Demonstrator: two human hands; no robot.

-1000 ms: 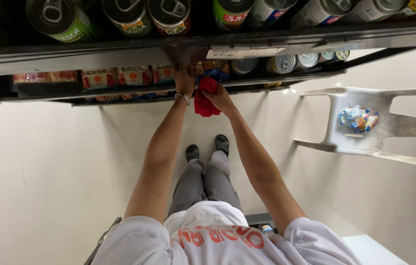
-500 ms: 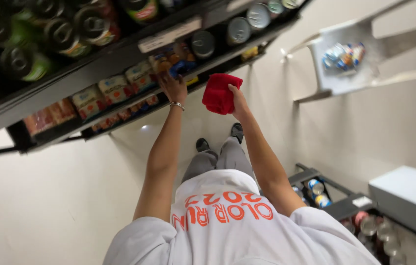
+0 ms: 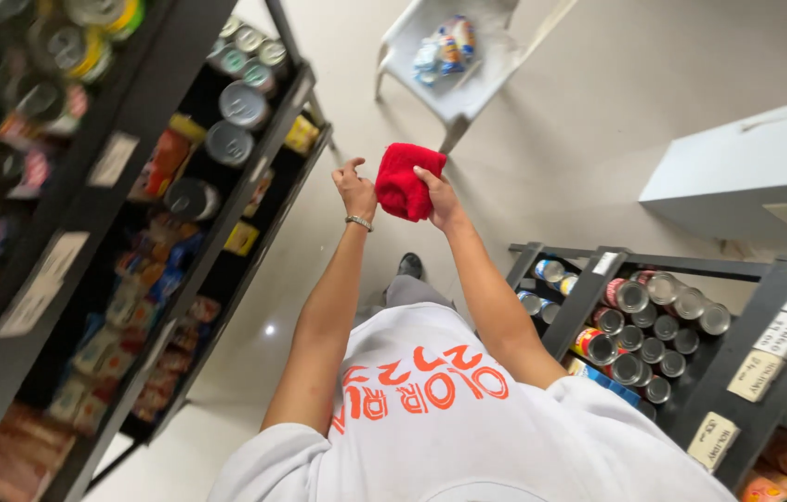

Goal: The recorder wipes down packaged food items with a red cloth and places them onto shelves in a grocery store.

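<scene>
While the right hand (image 3: 440,200) pinches the red cloth (image 3: 405,181) with closed fingers, the left hand (image 3: 354,186) beside the cloth hangs half open — a loose pinch could drop it, or an elbow could knock cans (image 3: 640,335) behind the cloth.

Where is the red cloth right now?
In the head view, the red cloth is high in the middle, held between the left hand and right hand, just right of the can shelf.
</scene>
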